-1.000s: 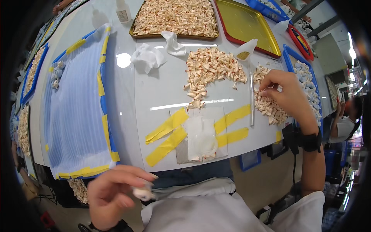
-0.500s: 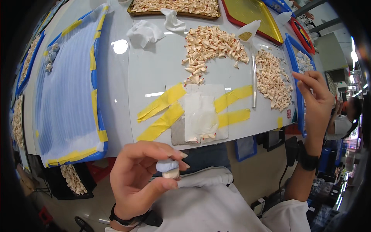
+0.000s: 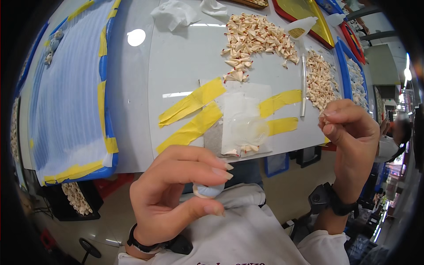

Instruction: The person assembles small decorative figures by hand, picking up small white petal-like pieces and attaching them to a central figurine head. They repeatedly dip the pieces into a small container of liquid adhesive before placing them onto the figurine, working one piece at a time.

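Observation:
Just in front of my body, my left hand pinches a small rounded blue-and-cream figure part between thumb and fingers. To the right, beside the table edge, my right hand has thumb and fingertips pressed together. Whatever may be between those fingertips is too small to make out. A clear round dish rests on a white sheet at the table's near edge, with a few cream pieces by it. Beyond lies a pile of cream cone-shaped pieces with red tips; a second pile is nearest my right hand.
At left lies a blue-rimmed tray lined with striped bluish sheeting, small blue figures upon it. Yellow tape strips flank the white sheet. A clear rod, a squeeze bottle and crumpled tissue lie farther back.
My right hand has come down and inward, its fingertips closing beside the right-hand pile. The blue-and-cream part has turned in my left hand, which has shifted slightly right. The view has shifted too.

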Demonstrator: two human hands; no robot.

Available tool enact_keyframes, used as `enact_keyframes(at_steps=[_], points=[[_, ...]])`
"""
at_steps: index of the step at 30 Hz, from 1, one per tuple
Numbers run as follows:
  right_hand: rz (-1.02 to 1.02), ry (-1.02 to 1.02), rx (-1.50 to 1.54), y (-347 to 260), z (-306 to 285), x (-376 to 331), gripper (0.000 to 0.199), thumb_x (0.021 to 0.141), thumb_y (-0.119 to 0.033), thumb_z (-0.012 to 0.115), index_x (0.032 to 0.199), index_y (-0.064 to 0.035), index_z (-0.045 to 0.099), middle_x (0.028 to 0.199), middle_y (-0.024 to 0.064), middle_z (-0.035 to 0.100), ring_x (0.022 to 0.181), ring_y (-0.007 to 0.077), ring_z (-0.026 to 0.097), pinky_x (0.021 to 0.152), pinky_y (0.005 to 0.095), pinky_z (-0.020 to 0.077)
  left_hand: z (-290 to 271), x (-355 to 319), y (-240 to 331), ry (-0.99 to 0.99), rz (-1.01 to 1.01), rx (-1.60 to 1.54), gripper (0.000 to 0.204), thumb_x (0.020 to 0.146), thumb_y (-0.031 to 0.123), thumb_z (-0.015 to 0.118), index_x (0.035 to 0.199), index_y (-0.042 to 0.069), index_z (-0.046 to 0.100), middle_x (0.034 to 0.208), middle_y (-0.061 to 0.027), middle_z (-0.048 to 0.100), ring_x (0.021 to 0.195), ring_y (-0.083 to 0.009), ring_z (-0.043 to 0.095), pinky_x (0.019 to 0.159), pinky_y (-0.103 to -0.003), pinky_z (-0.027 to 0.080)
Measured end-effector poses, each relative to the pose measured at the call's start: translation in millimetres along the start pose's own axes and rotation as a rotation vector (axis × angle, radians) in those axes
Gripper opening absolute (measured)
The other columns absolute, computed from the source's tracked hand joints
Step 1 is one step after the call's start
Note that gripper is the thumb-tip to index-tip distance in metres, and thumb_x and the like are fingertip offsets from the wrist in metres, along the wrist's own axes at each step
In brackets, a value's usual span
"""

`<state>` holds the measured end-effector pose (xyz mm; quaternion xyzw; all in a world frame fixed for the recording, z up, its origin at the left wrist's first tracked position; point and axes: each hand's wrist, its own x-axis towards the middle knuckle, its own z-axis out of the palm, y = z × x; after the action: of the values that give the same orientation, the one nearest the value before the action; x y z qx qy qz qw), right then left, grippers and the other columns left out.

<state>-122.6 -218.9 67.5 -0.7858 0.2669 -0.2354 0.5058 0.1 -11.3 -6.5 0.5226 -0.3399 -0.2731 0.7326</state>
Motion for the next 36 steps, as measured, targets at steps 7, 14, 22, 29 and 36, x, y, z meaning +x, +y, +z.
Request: enact_keyframes(at_steps=[7, 14, 22, 29, 36], points=[[0.054, -0.088, 0.032, -5.3, 23.5, 4.6, 0.015, 0.068, 0.005, 0.066, 0.076, 0.0003, 0.053, 0.074, 0.0112, 0.058, 0.064, 0.016, 0.057, 0.06, 0.0259, 0.0472, -10.1, -4.9, -0.9, -0.054, -0.016, -0.006, 0.032, 0.071, 0.009, 0.072, 0.095, -0.001, 0.054, 0.099, -0.0209, 0.054, 0.079, -0.0207, 0.06, 0.062, -0.025, 0.05], [-0.022, -0.057, -0.167, -15.2, 36.2, 7.5, 0.012, 0.072, 0.01, 0.06, 0.08, 0.0035, 0.054, 0.074, 0.013, 0.058, 0.063, 0.0162, 0.057, 0.06, 0.0271, 0.0484, -14.3, -4.1, 3.3, -0.073, -0.109, -0.115, 0.033, 0.073, 0.006, 0.068, 0.101, -0.003, 0.054, 0.103, -0.0245, 0.053, 0.083, -0.0246, 0.061, 0.065, -0.028, 0.052], [-0.129, -0.358, -0.342, -21.1, 38.0, 23.4, 0.014, 0.064, 0.002, 0.065, 0.074, 0.0021, 0.056, 0.071, 0.0066, 0.052, 0.068, 0.0141, 0.049, 0.063, 0.0241, 0.0385, -18.6, 0.5, 1.8, -0.139, -0.048, -0.054, 0.033, 0.072, 0.007, 0.071, 0.098, -0.003, 0.055, 0.104, -0.0232, 0.053, 0.084, -0.0227, 0.059, 0.072, -0.03, 0.05], [-0.215, -0.428, -0.484, -16.8, 45.0, 32.4, 0.016, 0.057, -0.002, 0.07, 0.068, -0.0014, 0.059, 0.07, 0.0031, 0.047, 0.067, 0.0126, 0.043, 0.062, 0.0234, 0.0328, -17.7, 5.6, 1.8, -0.176, -0.009, -0.029, 0.033, 0.072, 0.005, 0.071, 0.099, -0.004, 0.054, 0.102, -0.0223, 0.052, 0.087, -0.0237, 0.059, 0.074, -0.031, 0.05], [-0.391, -0.31, -0.317, -21.4, 65.2, 12.1, 0.018, 0.056, -0.002, 0.073, 0.067, -0.0058, 0.059, 0.068, 0.002, 0.046, 0.063, 0.0121, 0.042, 0.057, 0.0224, 0.0312, -7.7, 2.5, 2.2, -0.097, -0.087, -0.179, 0.042, 0.068, 0.009, 0.075, 0.101, -0.005, 0.052, 0.101, -0.0225, 0.052, 0.081, -0.0253, 0.061, 0.072, -0.031, 0.051]])
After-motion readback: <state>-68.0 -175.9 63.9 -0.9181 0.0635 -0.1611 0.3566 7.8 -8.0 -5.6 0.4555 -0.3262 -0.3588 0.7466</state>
